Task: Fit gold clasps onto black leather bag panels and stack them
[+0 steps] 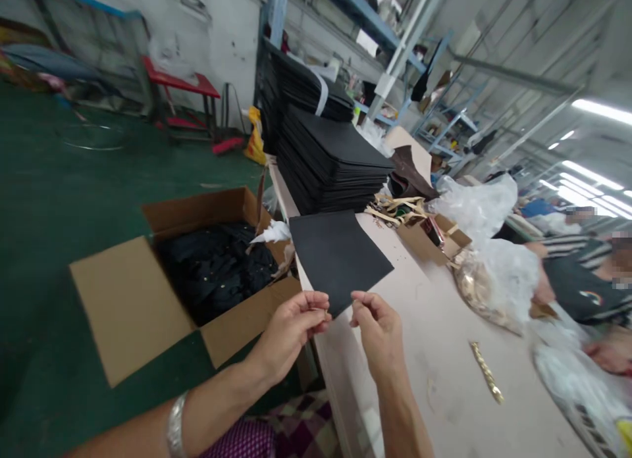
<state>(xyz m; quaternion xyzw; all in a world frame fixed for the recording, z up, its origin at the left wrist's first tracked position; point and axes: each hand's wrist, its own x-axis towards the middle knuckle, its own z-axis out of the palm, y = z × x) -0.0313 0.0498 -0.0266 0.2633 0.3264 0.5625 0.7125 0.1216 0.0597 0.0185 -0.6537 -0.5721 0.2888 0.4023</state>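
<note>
A flat black sheet [338, 255] hangs over the near corner of the pale worktable [434, 339]. My left hand [291, 326] pinches its near corner, fingers closed. My right hand [378, 326] pinches just beside that corner, fingers closed; whether it grips the sheet's edge or a thin strip I cannot make out. Behind the sheet stands a tall stack of the same black sheets [330, 162].
An open cardboard box [123, 300] with black scraps stands on the green floor at left. On the table lie a small box [427, 237], clear plastic bags [486, 247], paper strips and a gold chain [486, 372]. Other people sit at far right.
</note>
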